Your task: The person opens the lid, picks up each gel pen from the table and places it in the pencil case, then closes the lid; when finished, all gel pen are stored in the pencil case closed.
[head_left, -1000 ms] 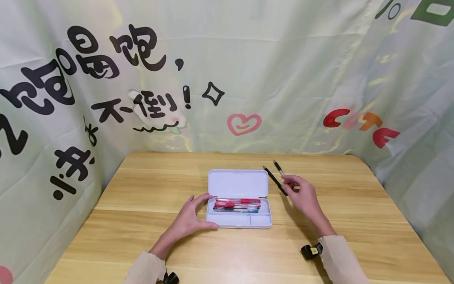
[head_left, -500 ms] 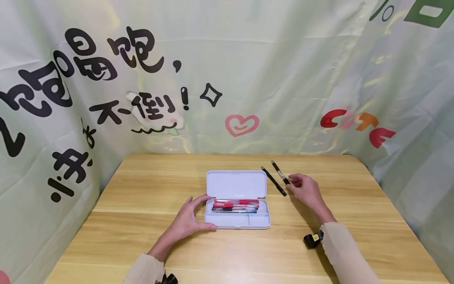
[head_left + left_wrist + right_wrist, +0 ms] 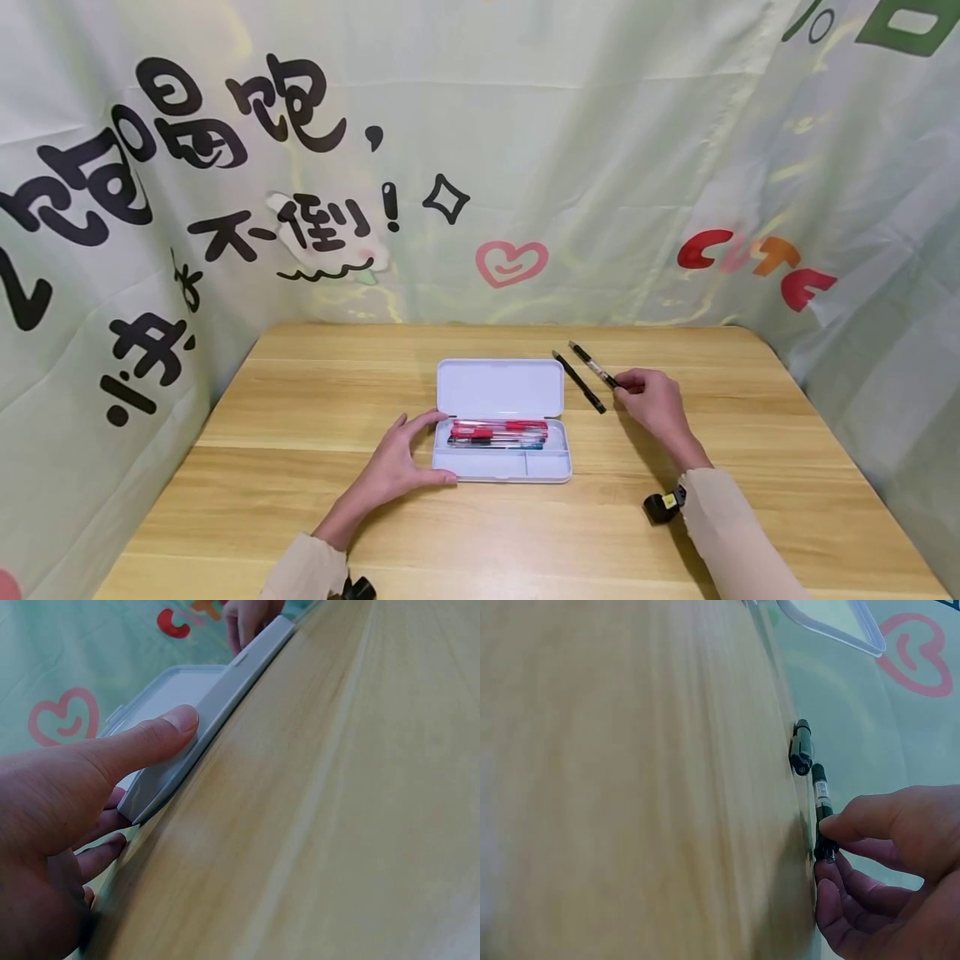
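Note:
A white pencil case [image 3: 487,467] lies with its lid [image 3: 500,388] raised toward the back. Several pens [image 3: 498,435], red-trimmed and dark, lie in its long rear compartment. My left hand [image 3: 401,458] holds the case by its left end, thumb on the front wall and fingers at the back corner; the left wrist view shows the thumb [image 3: 161,739] pressed on that wall. To the right, my right hand [image 3: 652,404] pinches the near end of a black pen with a clear middle [image 3: 592,364]. A second black pen [image 3: 579,383] lies between that pen and the case.
The wooden table [image 3: 300,383] ends at the back against a printed cloth curtain [image 3: 600,167], which also hangs along both sides. The case's two smaller front compartments hold nothing visible.
My right hand has shifted right, from over both black pens to the near end of the farther one. That pen has turned slightly, its far tip swinging left. My left hand stays on the case.

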The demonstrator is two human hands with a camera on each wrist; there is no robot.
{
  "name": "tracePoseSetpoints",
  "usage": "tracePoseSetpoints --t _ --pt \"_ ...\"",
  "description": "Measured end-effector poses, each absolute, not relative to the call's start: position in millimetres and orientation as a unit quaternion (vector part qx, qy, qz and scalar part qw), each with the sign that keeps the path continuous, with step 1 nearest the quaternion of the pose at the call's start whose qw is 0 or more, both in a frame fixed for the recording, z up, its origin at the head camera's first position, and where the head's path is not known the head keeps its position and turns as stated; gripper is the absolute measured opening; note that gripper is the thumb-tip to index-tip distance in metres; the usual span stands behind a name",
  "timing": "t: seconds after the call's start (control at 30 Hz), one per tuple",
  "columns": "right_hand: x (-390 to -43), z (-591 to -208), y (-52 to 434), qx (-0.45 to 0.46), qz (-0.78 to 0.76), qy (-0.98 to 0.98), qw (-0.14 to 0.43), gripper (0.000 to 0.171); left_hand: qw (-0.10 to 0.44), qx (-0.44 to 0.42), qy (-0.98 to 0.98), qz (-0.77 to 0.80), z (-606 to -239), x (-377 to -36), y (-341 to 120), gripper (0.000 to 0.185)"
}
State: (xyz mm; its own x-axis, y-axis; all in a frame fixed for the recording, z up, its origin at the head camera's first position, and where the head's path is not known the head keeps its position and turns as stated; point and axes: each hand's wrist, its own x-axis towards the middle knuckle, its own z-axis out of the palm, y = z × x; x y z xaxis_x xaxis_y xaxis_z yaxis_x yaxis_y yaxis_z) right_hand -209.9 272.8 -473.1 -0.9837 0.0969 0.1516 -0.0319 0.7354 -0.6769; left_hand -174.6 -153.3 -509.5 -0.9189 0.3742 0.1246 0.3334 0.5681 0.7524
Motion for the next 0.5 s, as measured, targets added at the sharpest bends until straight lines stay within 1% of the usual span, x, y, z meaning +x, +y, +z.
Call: tracePoseSetpoints --t 0.3,0.5 --pt "-196.8 -462.4 266.0 -0.006 0.409 -0.904 0.125 0.02 0.02 0.199 0.886 0.418 -509.6 -175.5 -154.5 0.096" --pt "-186.4 -458.7 255.5 0.016 0.447 -0.885 0.129 0.021 0.029 0.188 0.886 0.423 -508.6 -173.9 -154.4 0.095"
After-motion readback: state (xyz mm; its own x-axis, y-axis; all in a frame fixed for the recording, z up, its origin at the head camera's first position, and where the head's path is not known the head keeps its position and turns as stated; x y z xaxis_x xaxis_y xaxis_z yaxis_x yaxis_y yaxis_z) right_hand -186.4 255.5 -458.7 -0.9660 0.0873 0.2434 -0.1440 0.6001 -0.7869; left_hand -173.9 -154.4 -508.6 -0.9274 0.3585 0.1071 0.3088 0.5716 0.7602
